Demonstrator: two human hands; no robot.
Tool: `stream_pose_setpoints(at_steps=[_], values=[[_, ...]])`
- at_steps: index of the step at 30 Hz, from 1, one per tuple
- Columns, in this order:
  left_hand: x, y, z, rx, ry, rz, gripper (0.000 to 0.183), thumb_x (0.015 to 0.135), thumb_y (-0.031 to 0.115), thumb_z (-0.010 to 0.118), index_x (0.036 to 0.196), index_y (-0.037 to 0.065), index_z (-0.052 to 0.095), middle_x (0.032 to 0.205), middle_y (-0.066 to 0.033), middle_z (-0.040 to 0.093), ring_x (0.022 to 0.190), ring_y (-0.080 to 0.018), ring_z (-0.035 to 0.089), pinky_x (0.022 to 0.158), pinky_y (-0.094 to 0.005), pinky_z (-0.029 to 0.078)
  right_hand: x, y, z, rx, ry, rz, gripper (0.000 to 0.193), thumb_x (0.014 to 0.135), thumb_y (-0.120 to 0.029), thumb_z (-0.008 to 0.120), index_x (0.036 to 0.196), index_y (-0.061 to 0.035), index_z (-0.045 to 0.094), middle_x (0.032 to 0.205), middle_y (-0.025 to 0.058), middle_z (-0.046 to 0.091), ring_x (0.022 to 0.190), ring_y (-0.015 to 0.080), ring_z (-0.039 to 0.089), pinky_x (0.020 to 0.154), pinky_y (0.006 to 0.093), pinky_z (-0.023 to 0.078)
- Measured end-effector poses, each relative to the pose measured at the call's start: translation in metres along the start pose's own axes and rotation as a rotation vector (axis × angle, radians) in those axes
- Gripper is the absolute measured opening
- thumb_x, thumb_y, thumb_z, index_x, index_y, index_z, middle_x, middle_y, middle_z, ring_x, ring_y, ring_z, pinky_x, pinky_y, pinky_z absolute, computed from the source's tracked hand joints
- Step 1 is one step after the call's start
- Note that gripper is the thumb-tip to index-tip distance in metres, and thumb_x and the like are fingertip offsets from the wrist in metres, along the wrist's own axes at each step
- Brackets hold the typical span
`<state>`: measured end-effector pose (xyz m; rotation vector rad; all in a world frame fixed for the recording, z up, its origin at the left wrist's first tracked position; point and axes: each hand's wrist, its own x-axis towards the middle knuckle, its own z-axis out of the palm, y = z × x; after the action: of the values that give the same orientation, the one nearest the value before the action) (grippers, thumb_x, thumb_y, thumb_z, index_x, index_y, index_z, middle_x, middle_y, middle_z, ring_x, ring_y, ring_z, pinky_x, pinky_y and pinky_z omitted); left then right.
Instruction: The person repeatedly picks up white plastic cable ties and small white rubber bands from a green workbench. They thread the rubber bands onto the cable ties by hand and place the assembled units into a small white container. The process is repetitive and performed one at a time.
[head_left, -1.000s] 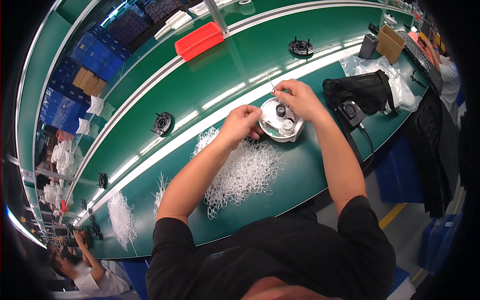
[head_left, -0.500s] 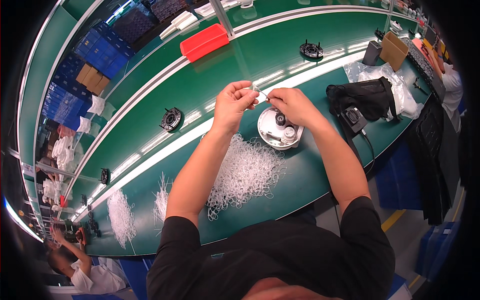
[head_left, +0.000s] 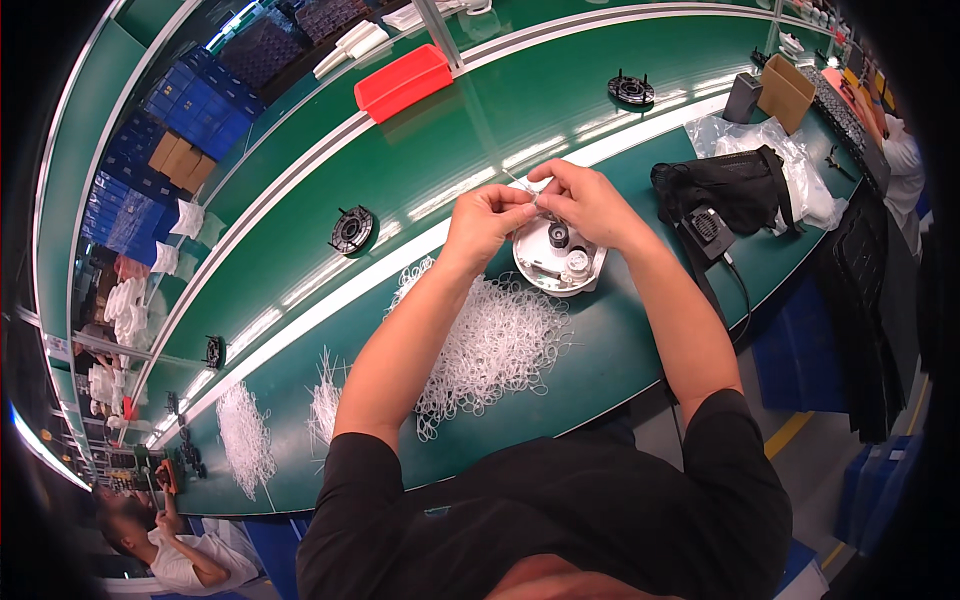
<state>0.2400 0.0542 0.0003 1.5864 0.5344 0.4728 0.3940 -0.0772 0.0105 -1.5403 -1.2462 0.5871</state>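
My left hand and my right hand meet above a round white device lying on the green bench. Both pinch a thin white plastic tie that runs between their fingertips. The device shows small dark and white round parts on its top face. A loose heap of white ties lies just in front of it, under my left forearm.
A black pouch with a black box and cable lies right of the device, beside clear plastic bags. Black round parts sit on the conveyor. A red tray is farther back. More tie bundles lie left. Another person is at lower left.
Both hands lifted off the white device and came together just above it, now holding a thin tie between their fingertips.
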Motion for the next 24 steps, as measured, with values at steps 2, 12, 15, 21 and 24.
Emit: stream_pose_setpoints(at_steps=[2, 12, 15, 21, 24], values=[[-0.003, 0.004, 0.007, 0.038, 0.000, 0.018, 0.015, 0.089, 0.008, 0.079, 0.098, -0.001, 0.073, 0.085, -0.0049, 0.073, 0.073, -0.0097, 0.064, 0.064, -0.0244, 0.051, 0.001, 0.006, 0.000, 0.061, -0.008, -0.014, 0.025, 0.095, -0.009, 0.065, 0.117, 0.0022, 0.065, 0.087, 0.0034, 0.070, 0.079, 0.0099, 0.064, 0.070, 0.0283, 0.052], [-0.004, -0.002, 0.016, 0.695, 0.036, 0.349, 0.009, 0.087, 0.008, 0.075, 0.092, 0.001, 0.074, 0.084, -0.0091, 0.072, 0.075, -0.0183, 0.068, 0.068, -0.0323, 0.052, 0.009, 0.024, -0.002, 0.275, 0.069, 0.097, 0.018, 0.097, -0.017, 0.065, 0.099, 0.0006, 0.068, 0.086, 0.0011, 0.068, 0.076, 0.0077, 0.054, 0.068, 0.0256, 0.046], [-0.011, 0.005, 0.023, 0.918, 0.043, 0.500, 0.010, 0.082, 0.005, 0.072, 0.092, 0.003, 0.074, 0.089, -0.0142, 0.067, 0.085, -0.0342, 0.066, 0.076, -0.0415, 0.053, 0.008, 0.027, -0.002, 0.609, 0.118, 0.221, 0.016, 0.099, -0.020, 0.064, 0.097, -0.0045, 0.067, 0.091, -0.0002, 0.067, 0.080, 0.0066, 0.052, 0.074, 0.0238, 0.044], [-0.012, 0.002, 0.026, 0.998, 0.119, 0.528, 0.006, 0.083, 0.006, 0.071, 0.088, 0.002, 0.073, 0.089, -0.0137, 0.067, 0.086, -0.0338, 0.067, 0.076, -0.0427, 0.053, -0.001, 0.044, -0.020, 0.400, 0.027, 0.235, 0.018, 0.100, -0.019, 0.061, 0.099, -0.0022, 0.067, 0.095, 0.0029, 0.070, 0.079, 0.0089, 0.054, 0.073, 0.0274, 0.047], [-0.012, 0.001, 0.027, 0.955, 0.140, 0.531, 0.007, 0.083, 0.007, 0.072, 0.088, 0.002, 0.073, 0.089, -0.0138, 0.067, 0.084, -0.0338, 0.067, 0.075, -0.0423, 0.054, -0.009, 0.031, -0.016, 0.141, -0.002, -0.008, 0.015, 0.099, -0.017, 0.060, 0.102, -0.0030, 0.066, 0.080, -0.0004, 0.061, 0.076, 0.0084, 0.053, 0.067, 0.0273, 0.044]])
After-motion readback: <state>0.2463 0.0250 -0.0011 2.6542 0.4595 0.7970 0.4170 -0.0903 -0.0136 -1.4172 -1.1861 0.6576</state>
